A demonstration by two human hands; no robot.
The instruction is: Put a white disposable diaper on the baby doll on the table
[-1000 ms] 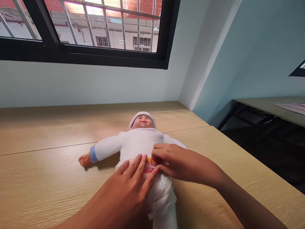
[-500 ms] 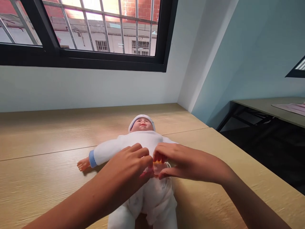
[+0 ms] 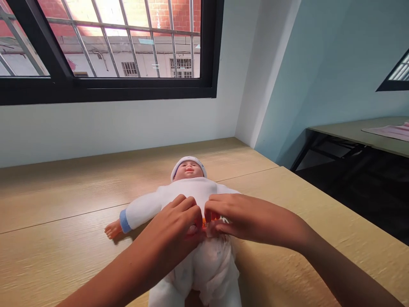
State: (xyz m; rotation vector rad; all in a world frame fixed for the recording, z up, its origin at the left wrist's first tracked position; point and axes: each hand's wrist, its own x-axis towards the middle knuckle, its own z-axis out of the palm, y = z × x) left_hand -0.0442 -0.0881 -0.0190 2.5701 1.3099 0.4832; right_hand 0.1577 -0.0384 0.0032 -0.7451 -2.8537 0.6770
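Observation:
A baby doll (image 3: pixel 201 187) in a white top with a blue cuff and a white cap lies on its back, head away from me. Around its hips is a white, crinkled diaper (image 3: pixel 212 256) with an orange patch at the waist. My left hand (image 3: pixel 183 219) is closed at the left of the waist, fingertips on the diaper's upper edge. From the right, my right hand (image 3: pixel 234 213) pinches the diaper's front edge between thumb and curled fingers. Both hands nearly meet over the belly and partly hide the waistband.
The doll lies on a pale wooden table (image 3: pixel 64 187) with a seam across it. A barred window (image 3: pixel 140 90) with a black frame is in the wall behind. To the right, beyond the table edge, stands a second table (image 3: pixel 338 128) with a pink cloth (image 3: pixel 388 131).
My right thumb has moved up closer to its fingers at the waist edge, and the orange patch shows differently. My left hand has barely moved. The view has shifted slightly.

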